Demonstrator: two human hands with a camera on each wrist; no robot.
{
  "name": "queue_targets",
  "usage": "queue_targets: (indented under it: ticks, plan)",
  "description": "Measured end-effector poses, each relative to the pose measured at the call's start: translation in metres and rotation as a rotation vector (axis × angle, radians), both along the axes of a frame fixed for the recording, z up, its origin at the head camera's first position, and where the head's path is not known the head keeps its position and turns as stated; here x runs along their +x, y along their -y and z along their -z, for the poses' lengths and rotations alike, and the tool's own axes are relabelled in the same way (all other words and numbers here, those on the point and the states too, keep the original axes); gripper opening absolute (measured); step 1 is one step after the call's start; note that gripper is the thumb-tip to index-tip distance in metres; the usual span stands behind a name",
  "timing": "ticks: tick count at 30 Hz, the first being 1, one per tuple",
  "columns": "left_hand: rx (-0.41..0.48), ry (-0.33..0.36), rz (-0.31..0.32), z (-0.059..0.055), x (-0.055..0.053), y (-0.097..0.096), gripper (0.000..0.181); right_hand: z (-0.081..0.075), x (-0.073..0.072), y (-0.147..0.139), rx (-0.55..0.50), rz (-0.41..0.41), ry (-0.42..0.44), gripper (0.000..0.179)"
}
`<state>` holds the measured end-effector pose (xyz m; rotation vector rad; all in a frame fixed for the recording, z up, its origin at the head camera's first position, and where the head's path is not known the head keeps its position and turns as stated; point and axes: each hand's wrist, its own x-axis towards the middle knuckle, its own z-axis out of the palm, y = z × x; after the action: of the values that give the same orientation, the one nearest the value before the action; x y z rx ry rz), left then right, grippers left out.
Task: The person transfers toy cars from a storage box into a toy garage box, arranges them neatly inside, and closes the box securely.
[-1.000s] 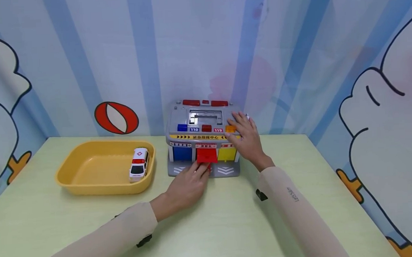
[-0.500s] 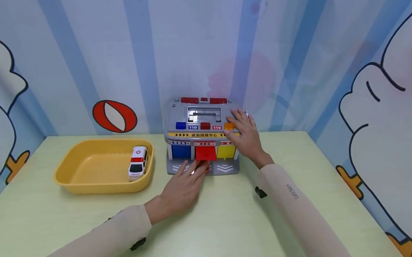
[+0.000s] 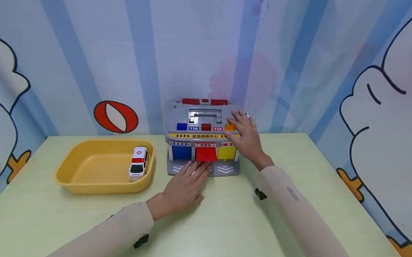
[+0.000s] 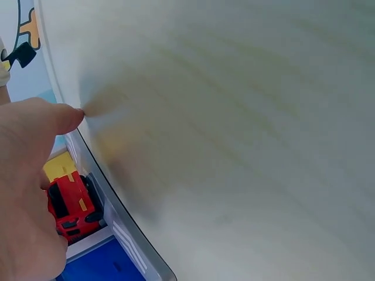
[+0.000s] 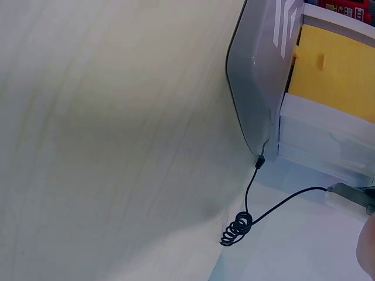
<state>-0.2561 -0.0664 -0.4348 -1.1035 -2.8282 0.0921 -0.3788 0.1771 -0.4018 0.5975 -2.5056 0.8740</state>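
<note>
The job looks part done to me: the red truck is at the middle bay of the toy garage, near the bench's far edge, how deep I can't tell. The ambulance sits in the yellow tray toward the far left corner. My left hand reaches out fingers extended, gripping nothing I can see, the truck right by them; my right hand rests spread on the roof.

A light blue wall with darker blue stripes stands behind the pale green table. Big white cartoon shapes with orange feet are on both sides. A red oval is low down.
</note>
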Motion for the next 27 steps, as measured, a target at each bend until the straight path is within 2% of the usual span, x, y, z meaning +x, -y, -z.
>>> queue_targets:
  ticks: [6, 13, 15, 20, 27]
  plan:
    - [0.004, 0.03, 0.02, 0.001, -0.005, 0.0, 0.081, 0.001, 0.001, 0.0, -0.001, 0.008, -0.005, 0.056]
    - [0.051, 0.121, 0.039, -0.001, -0.008, 0.005, 0.075, 0.001, 0.001, 0.001, 0.004, 0.011, 0.003, 0.057]
    - [0.036, 0.105, 0.051, -0.001, -0.009, 0.007, 0.073, 0.0, 0.001, 0.002, 0.006, 0.012, 0.002, 0.057]
    - [0.009, 0.007, 0.073, 0.001, -0.012, 0.01, 0.073, 0.0, 0.001, 0.001, 0.012, 0.01, 0.004, 0.057]
    - [0.015, -0.026, 0.043, 0.001, -0.013, 0.007, 0.071, -0.001, 0.002, 0.002, 0.007, 0.008, 0.005, 0.058]
